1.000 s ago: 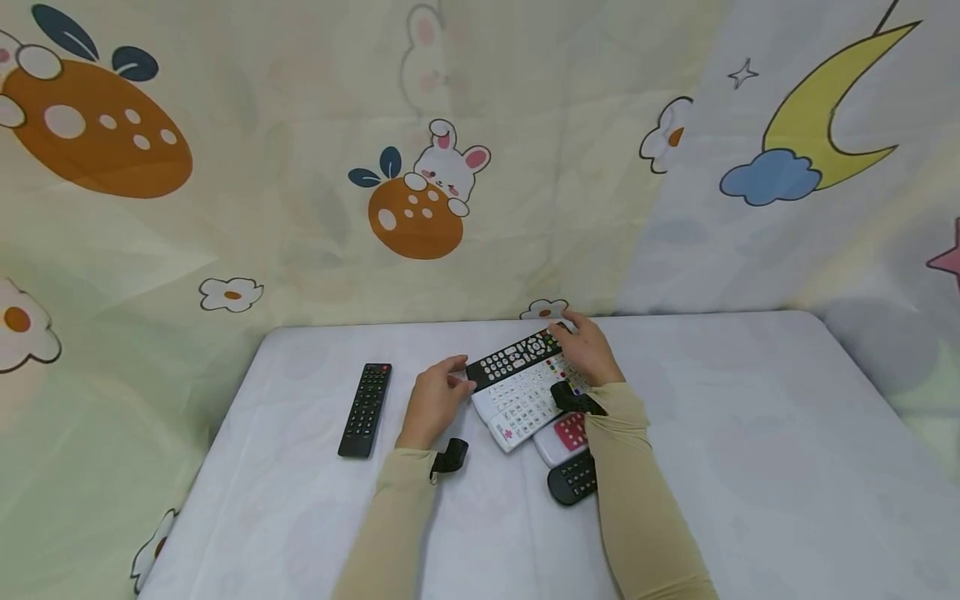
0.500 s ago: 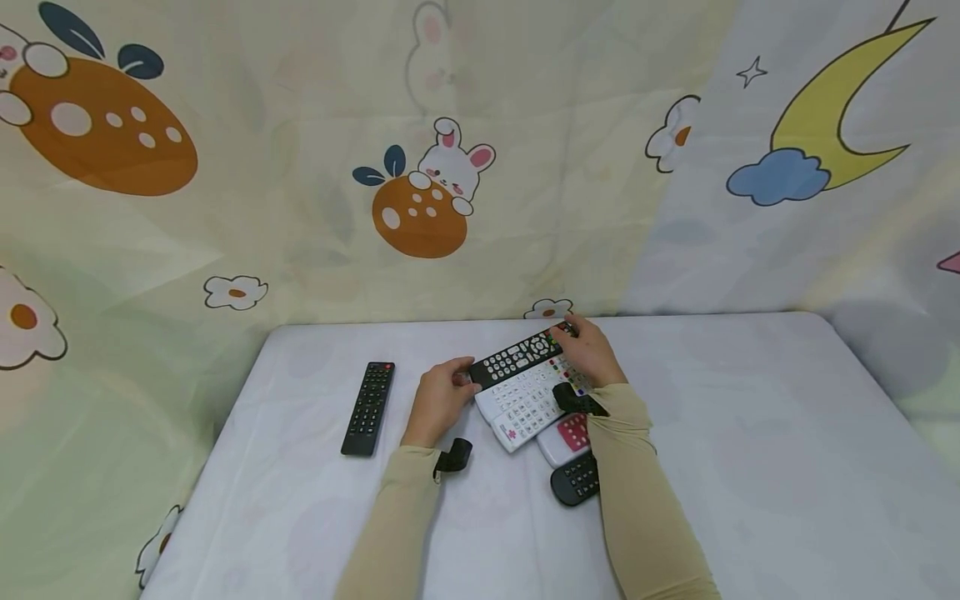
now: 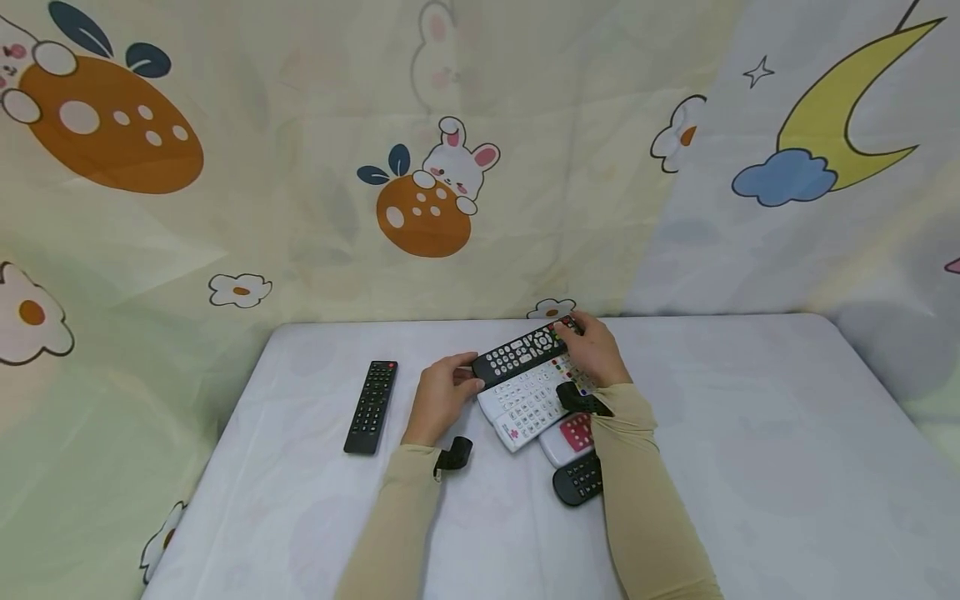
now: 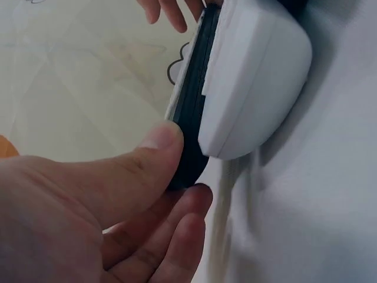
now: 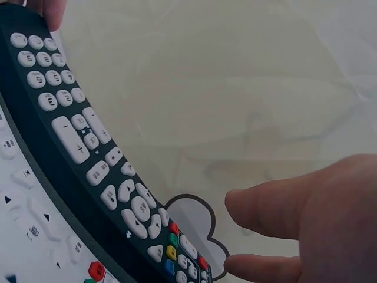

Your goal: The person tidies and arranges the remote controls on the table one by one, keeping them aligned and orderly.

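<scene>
My left hand (image 3: 441,400) pinches the near-left end of a black remote control (image 3: 521,352) with white keys, its thumb (image 4: 159,141) on top. That remote lies along the far edge of a white remote control (image 3: 528,400). In the left wrist view, the white one's thick rounded body (image 4: 259,82) sits right against it. My right hand (image 3: 597,354) is at the other end, thumb and a finger around the corner in the head view. In the right wrist view, two extended fingers (image 5: 259,206) point at that end, their tips just beside it.
A white remote with a red key panel (image 3: 566,439) and a dark rounded remote (image 3: 577,479) lie nearer me, partly behind the right sleeve. Another black remote (image 3: 371,408) lies to the left on the white table (image 3: 750,467). A printed cloth (image 3: 300,192) hangs behind.
The whole scene has shifted slightly to the right in the head view. Both hands stay at the two ends of the black remote, with almost no visible movement.
</scene>
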Available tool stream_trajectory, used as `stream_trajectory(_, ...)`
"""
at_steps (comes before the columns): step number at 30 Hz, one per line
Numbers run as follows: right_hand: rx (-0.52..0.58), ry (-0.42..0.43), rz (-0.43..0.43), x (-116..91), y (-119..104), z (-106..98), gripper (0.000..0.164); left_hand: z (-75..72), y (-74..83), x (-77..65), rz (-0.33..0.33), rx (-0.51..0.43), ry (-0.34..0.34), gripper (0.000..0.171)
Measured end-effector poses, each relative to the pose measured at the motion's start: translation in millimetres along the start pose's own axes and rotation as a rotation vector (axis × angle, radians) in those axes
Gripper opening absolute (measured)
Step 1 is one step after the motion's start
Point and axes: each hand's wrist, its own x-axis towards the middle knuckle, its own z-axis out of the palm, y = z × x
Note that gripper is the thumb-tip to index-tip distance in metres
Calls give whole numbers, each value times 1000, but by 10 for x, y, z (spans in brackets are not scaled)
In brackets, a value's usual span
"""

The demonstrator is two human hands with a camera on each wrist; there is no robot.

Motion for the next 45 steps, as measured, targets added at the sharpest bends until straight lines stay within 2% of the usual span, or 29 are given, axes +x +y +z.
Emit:
stream_trajectory(11,43,33,-42,-24,-73,74,59,-184,19,-25,35,-35,0,49)
stream_trajectory(17,62,56,-39,-49,-83,105,57,-262,39,-43,57,-55,-1,49)
stream_trajectory(25,92,79,-106,-91,-139,94,50,-365,92,-155,77,-37,-3,49)
stream_trajectory(31,110,53,-120,-105,-180,132,46,-469,125,-251,104,-6,-7,49)
stream_trajectory(39,66,20,-151,-114,-253,255,44,-616,149,-397,139,44,-10,51)
stream_trajectory(45,57,-30,-178,-126,-354,344,45,-655,140,-504,140,73,-5,53)
